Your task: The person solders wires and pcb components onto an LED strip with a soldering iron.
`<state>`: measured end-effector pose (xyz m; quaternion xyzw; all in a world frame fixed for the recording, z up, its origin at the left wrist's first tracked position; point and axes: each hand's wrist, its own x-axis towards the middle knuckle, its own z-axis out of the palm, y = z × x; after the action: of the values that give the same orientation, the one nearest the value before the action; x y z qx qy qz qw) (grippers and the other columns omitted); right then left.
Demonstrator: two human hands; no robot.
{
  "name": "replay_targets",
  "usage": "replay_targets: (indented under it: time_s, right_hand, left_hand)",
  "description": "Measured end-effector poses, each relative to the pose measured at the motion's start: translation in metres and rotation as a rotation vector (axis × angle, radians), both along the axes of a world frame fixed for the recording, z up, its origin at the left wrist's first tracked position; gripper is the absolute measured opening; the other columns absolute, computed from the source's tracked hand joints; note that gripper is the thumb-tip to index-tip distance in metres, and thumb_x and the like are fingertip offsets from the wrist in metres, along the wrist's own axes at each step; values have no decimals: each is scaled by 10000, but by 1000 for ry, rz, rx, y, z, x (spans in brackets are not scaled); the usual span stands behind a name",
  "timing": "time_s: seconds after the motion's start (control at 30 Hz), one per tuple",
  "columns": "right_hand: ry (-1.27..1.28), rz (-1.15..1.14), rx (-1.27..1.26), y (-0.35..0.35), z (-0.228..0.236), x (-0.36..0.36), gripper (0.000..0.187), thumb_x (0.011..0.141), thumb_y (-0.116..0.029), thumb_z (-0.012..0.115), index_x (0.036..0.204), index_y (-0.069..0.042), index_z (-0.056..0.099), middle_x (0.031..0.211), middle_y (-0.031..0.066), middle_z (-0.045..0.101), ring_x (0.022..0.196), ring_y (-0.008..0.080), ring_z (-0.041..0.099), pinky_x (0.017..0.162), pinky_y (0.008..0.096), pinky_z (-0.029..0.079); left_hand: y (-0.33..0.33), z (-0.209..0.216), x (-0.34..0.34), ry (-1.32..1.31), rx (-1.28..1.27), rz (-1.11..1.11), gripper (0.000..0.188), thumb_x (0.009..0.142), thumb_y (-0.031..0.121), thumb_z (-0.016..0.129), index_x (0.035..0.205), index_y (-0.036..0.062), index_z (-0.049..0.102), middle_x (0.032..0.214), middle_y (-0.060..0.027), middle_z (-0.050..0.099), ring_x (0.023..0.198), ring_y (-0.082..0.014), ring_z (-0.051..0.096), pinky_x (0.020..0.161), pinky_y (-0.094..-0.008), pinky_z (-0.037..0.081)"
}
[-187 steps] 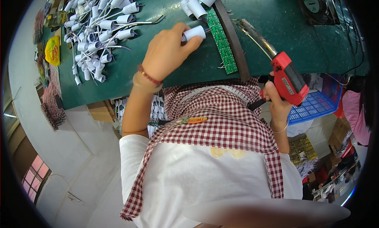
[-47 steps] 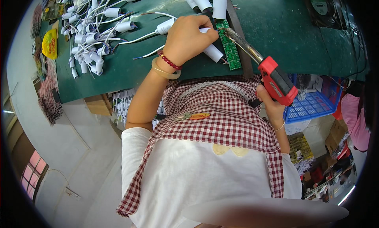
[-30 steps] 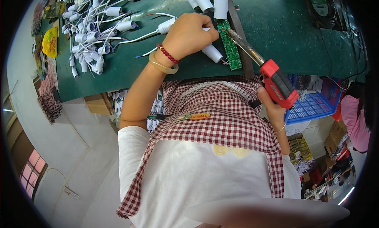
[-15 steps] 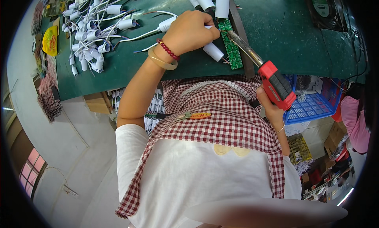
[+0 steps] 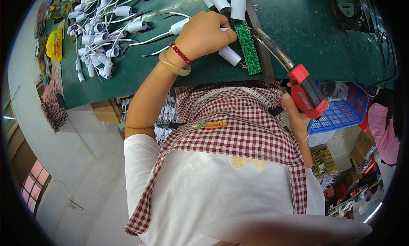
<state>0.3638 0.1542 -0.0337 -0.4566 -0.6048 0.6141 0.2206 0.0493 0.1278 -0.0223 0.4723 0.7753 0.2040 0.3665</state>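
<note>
My left hand [image 5: 206,35] is closed in a pinch beside the left edge of a narrow green circuit board [image 5: 248,52]. A bit of a white piece shows between its fingers; the rest of that piece is hidden. My right hand [image 5: 295,111] is wrapped round the grip of a red and black soldering gun [image 5: 307,90]. The gun's metal barrel points up and left, its tip just over the board's right edge, near the pinched fingers. A white cylindrical housing [image 5: 230,56] with thin wires lies against the board's near left side. More white housings [image 5: 238,7] lie at its far end.
A dark metal bar [image 5: 265,60] lies along the board's right side. A heap of white housings with cables [image 5: 96,37] covers the table's left part, beside a yellow bag [image 5: 54,44]. At the far right stands a black fan [image 5: 351,9]; a blue crate [image 5: 338,118] is below the table edge.
My right hand and the soldering gun have moved a little to the right, drawing the tip back toward the board's right edge. My left hand has stayed nearly in place.
</note>
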Motion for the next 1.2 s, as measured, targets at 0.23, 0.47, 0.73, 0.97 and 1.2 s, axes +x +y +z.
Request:
replay_targets:
  time_s: [0.23, 0.47, 0.73, 0.97, 1.2]
  right_hand:
    - [9, -12, -16, 0, 2, -2, 368, 779, -2, 725, 1130, 12, 616, 1011, 65, 643, 864, 123, 597, 749, 260, 489]
    - [28, -22, -34, 1, -1, 0, 355, 775, -2, 727, 1113, 16, 622, 996, 59, 644, 841, 115, 595, 730, 256, 489]
    - [31, -33, 5, 1, -5, 1, 352, 776, -9, 730, 1111, 9, 623, 978, 53, 645, 825, 107, 588, 712, 247, 482]
    - [53, 33, 142, 8, -5, -1, 309, 845, 67, 581, 1152, 65, 541, 749, 64, 567, 554, 91, 479, 525, 232, 408]
    - [75, 36, 137, 11, -1, 0, 303, 863, 47, 563, 1163, 64, 518, 720, 65, 539, 552, 98, 453, 527, 245, 396]
  left_hand:
    - [0, 2, 2, 41, 2, 4, 277, 687, 261, 600, 733, 3, 689, 671, -205, 630, 644, -364, 618, 660, -415, 503]
    - [-1, 4, 3, 37, -40, 1, 263, 718, 227, 613, 759, -28, 662, 641, -146, 612, 588, -225, 586, 592, -334, 467]
    - [-13, 12, 7, 114, 77, -6, 268, 753, 246, 613, 818, -13, 644, 689, -175, 626, 600, -302, 594, 591, -359, 472]
    - [-30, 40, 18, 762, 273, -335, 209, 776, 99, 616, 982, 132, 631, 982, -46, 621, 927, -224, 586, 839, -391, 411]
    - [-28, 5, -20, 629, 544, -367, 295, 701, -31, 596, 947, 130, 612, 991, -34, 566, 935, -234, 553, 838, -369, 401]
